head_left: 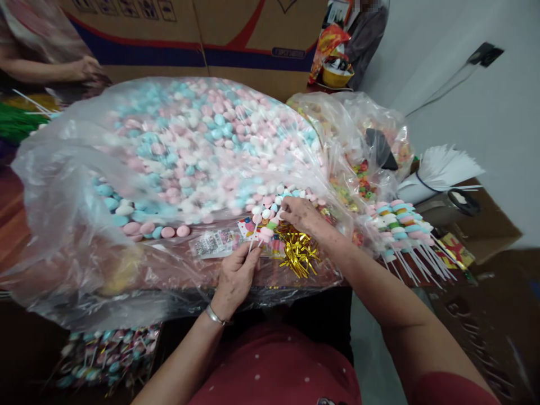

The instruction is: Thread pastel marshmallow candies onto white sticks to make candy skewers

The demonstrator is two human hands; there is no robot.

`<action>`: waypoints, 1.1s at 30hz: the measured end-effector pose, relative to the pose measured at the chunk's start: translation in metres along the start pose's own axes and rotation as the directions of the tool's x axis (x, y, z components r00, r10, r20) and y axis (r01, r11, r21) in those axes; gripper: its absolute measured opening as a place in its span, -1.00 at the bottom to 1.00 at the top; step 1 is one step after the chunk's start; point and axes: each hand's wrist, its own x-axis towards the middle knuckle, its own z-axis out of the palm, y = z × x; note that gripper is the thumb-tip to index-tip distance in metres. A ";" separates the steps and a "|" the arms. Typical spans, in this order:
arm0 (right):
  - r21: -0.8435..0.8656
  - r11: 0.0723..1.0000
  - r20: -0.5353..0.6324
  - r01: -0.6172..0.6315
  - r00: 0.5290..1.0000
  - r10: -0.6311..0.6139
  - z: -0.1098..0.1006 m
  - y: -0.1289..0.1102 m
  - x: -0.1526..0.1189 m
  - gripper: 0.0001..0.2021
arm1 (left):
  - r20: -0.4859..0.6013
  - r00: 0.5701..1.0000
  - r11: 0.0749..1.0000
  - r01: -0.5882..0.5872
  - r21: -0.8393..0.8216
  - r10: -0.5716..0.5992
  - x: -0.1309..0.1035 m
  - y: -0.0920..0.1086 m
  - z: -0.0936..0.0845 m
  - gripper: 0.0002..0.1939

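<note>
The left hand [238, 275] pinched thin sticks [253, 239], their candies [266, 233] at one o'clock from it. The right hand [301, 214], at two o'clock, had bent fingers, grip unclear. The candies looked light, squashable; the sticks seemed the safer hold.

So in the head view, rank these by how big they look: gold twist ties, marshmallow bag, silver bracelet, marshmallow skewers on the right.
Largest to smallest:
1. Marshmallow bag
2. Marshmallow skewers
3. Gold twist ties
4. Silver bracelet
</note>
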 end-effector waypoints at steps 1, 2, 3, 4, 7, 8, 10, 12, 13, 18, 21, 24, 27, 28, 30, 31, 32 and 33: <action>0.006 1.000 0.010 -0.002 1.000 0.002 -0.001 -0.001 0.000 -0.96 | -0.002 1.000 1.000 -0.003 0.005 0.003 0.000 0.001 0.000 -0.74; 0.012 1.000 0.025 -0.004 1.000 0.004 -0.002 -0.002 -0.001 -0.96 | -0.002 1.000 1.000 -0.004 0.012 0.004 0.000 0.002 0.000 -0.73; 0.018 1.000 0.044 -0.007 0.999 0.006 -0.002 -0.003 -0.001 -0.97 | -0.001 1.000 1.000 -0.003 0.019 0.003 0.000 0.002 0.000 -0.73; 0.023 1.000 0.063 -0.009 0.998 0.008 -0.003 -0.003 -0.002 -0.96 | 0.000 1.000 1.000 -0.004 0.024 0.004 0.000 0.002 0.000 -0.73; 0.030 0.999 0.087 -0.014 0.996 0.011 -0.005 0.000 -0.004 -0.92 | 0.002 1.000 1.000 -0.003 0.028 0.003 0.000 0.001 0.000 -0.73; 0.034 0.999 0.080 -0.015 0.997 0.013 -0.005 0.002 -0.004 -0.92 | 0.001 1.000 1.000 -0.003 0.027 0.003 0.000 0.000 0.000 -0.73; 0.091 0.996 0.032 -0.022 0.999 0.019 -0.007 0.006 -0.006 -0.91 | 0.001 1.000 1.000 -0.002 0.027 0.002 0.000 -0.001 0.000 -0.73; 0.262 0.965 -0.029 -0.013 0.999 0.021 -0.008 0.011 -0.008 -0.84 | 0.007 1.000 0.999 -0.008 0.041 0.008 0.001 -0.002 0.001 -0.72; 0.381 0.925 -0.047 -0.005 0.999 0.024 -0.009 0.013 -0.010 -0.80 | 0.012 1.000 0.998 -0.016 0.058 0.015 0.001 -0.002 0.002 -0.72; 0.756 0.652 0.018 -0.057 0.998 0.067 -0.011 0.018 -0.020 -0.68 | 0.024 0.997 0.986 -0.070 0.152 0.067 0.002 0.001 0.004 -0.72; 0.788 0.612 0.021 -0.062 0.997 0.073 -0.010 0.018 -0.024 -0.68 | 0.027 0.996 0.979 -0.088 0.184 0.085 0.002 0.004 0.005 -0.71; 0.776 0.629 0.024 -0.049 0.999 0.048 -0.010 0.016 -0.026 -0.68 | 0.023 0.995 0.977 -0.095 0.193 0.092 0.003 0.007 0.006 -0.71; 0.755 0.655 0.004 -0.030 0.999 0.041 -0.010 0.013 -0.028 -0.68 | 0.012 0.995 0.974 -0.098 0.203 0.098 0.003 0.008 0.006 -0.72; 0.752 0.659 -0.007 -0.025 0.999 0.046 -0.010 0.012 -0.029 -0.68 | 0.011 0.995 0.974 -0.097 0.207 0.097 0.003 0.008 0.006 -0.72; 0.747 0.664 -0.027 -0.017 0.998 0.056 -0.008 0.011 -0.031 -0.68 | 0.017 0.996 0.973 -0.091 0.212 0.090 0.003 0.007 0.006 -0.72; 0.749 0.663 -0.039 -0.011 0.997 0.059 -0.007 0.011 -0.031 -0.68 | 0.019 0.996 0.973 -0.089 0.211 0.087 0.003 0.007 0.006 -0.72; 0.752 0.659 -0.054 -0.001 0.997 0.063 -0.006 0.012 -0.031 -0.68 | 0.021 0.996 0.974 -0.087 0.210 0.085 0.003 0.007 0.006 -0.72; 0.758 0.652 -0.070 0.009 0.995 0.068 -0.004 0.012 -0.031 -0.68 | 0.022 0.996 0.974 -0.087 0.210 0.084 0.003 0.007 0.006 -0.72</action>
